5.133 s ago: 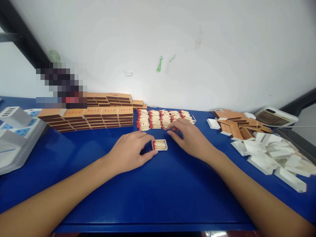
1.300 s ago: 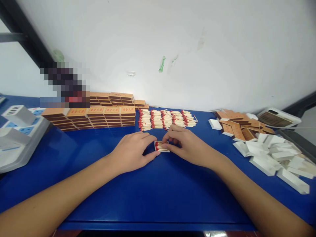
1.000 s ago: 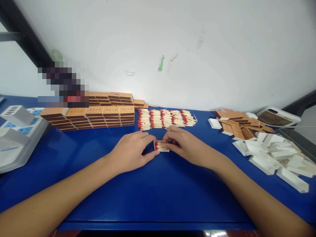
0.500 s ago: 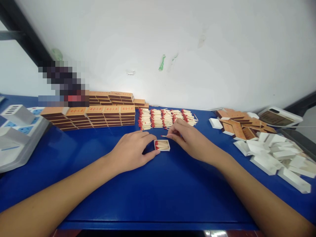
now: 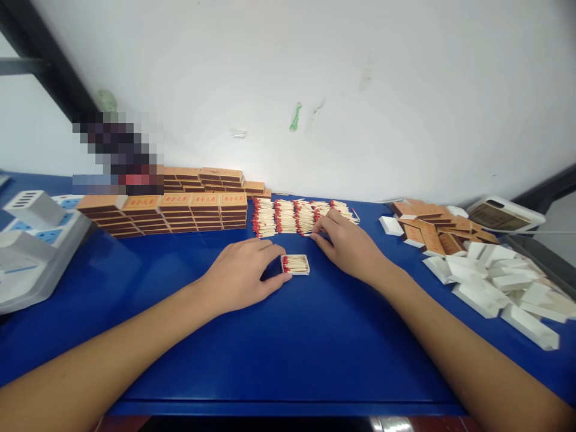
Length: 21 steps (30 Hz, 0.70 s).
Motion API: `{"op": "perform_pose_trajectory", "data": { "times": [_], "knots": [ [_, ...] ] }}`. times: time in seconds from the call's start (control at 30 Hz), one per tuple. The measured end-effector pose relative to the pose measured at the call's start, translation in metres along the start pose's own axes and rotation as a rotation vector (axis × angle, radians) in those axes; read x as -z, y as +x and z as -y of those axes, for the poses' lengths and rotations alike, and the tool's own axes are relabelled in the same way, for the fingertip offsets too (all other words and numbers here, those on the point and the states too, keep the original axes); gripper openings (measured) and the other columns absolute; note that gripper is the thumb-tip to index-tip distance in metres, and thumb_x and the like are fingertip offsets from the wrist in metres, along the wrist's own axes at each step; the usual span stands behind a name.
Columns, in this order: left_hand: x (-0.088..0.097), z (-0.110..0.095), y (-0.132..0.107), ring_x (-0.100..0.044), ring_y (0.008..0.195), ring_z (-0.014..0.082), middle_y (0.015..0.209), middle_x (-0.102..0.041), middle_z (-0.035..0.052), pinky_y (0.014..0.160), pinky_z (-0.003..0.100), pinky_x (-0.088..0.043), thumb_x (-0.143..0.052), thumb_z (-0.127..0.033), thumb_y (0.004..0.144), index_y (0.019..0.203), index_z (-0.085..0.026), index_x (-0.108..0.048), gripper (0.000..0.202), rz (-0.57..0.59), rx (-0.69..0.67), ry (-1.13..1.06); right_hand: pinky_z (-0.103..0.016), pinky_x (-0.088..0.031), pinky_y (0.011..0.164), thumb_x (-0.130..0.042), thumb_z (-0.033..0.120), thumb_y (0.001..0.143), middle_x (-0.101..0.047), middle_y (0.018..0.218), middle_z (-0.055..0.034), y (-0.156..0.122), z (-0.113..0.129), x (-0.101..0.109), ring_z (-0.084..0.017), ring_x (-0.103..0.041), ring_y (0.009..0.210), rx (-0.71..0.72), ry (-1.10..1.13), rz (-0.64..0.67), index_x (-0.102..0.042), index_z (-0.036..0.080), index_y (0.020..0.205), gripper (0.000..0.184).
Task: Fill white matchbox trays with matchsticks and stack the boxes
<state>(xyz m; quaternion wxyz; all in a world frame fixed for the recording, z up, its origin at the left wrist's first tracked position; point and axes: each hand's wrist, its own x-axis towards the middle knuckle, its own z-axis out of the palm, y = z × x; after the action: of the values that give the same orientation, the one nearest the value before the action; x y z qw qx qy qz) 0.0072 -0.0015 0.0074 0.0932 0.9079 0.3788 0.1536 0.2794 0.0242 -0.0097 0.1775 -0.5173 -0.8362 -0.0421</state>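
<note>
- One small white matchbox tray [image 5: 302,273] is set open on the blue table [image 5: 288,348], between the two hands; a layer of red-headed matches [image 5: 295,264] is laid inside, heads to the left.
- The tray's left end is pinched between the spread thumb and index finger of the left hand [image 5: 245,273].
- The right hand [image 5: 314,233] is held at the near edge of the match rows [image 5: 285,217], thumb and fingertips bent close together; whether a match is gripped there cannot be told.
- Much appears to be done: the tray looks well filled, and closed matchboxes [image 5: 173,216] are stacked in tiers to the left. Much appears to be left as well — five rows of matches are not yet boxed, this tray is not sleeved, and orange matchbox sleeves [image 5: 425,234] and white trays [image 5: 479,300] are heaped to the right.
- Half a second ago a single match was seen in the right hand's fingertips, just beyond the tray; now the hand is placed farther off, at the rows — and no match is plainly shown in it. The left hand's hold and the stacks are left unchanged.
</note>
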Motion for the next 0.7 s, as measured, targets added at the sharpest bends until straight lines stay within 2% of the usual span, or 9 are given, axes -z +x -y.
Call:
{"op": "perform_pose_trajectory", "data": {
  "times": [0.27, 0.53, 0.7],
  "knots": [
    [0.000, 0.000, 0.000, -0.065, 0.081, 0.0194, 0.093, -0.070, 0.0023, 0.069, 0.032, -0.045, -0.064, -0.046, 0.102, 0.120, -0.023, -0.071, 0.030, 0.000, 0.000, 0.001, -0.036, -0.049, 0.073, -0.056, 0.024, 0.105, -0.063, 0.105, -0.0101, -0.001, -0.005, -0.003, -0.025, -0.063, 0.088, 0.018, 0.001, -0.004, -0.060, 0.021, 0.100, 0.007],
    [0.001, 0.000, 0.000, -0.065, 0.081, 0.0194, 0.092, -0.070, 0.0025, 0.067, 0.032, -0.045, -0.064, -0.046, 0.102, 0.120, -0.023, -0.071, 0.030, 0.002, 0.004, -0.005, -0.035, -0.047, 0.070, -0.061, 0.026, 0.103, -0.064, 0.103, -0.0100, 0.001, -0.006, -0.004, -0.026, -0.064, 0.090, -0.031, -0.023, -0.046, -0.063, 0.020, 0.099, 0.007],
    [0.001, 0.000, 0.000, -0.066, 0.081, 0.0193, 0.092, -0.070, 0.0027, 0.068, 0.032, -0.045, -0.063, -0.045, 0.102, 0.120, -0.022, -0.071, 0.030, 0.008, 0.004, -0.006, -0.035, -0.047, 0.072, -0.061, 0.025, 0.102, -0.064, 0.098, -0.0082, 0.002, 0.006, 0.003, -0.023, -0.062, 0.084, -0.015, 0.153, -0.095, -0.065, 0.020, 0.094, 0.010]
  ]
}}
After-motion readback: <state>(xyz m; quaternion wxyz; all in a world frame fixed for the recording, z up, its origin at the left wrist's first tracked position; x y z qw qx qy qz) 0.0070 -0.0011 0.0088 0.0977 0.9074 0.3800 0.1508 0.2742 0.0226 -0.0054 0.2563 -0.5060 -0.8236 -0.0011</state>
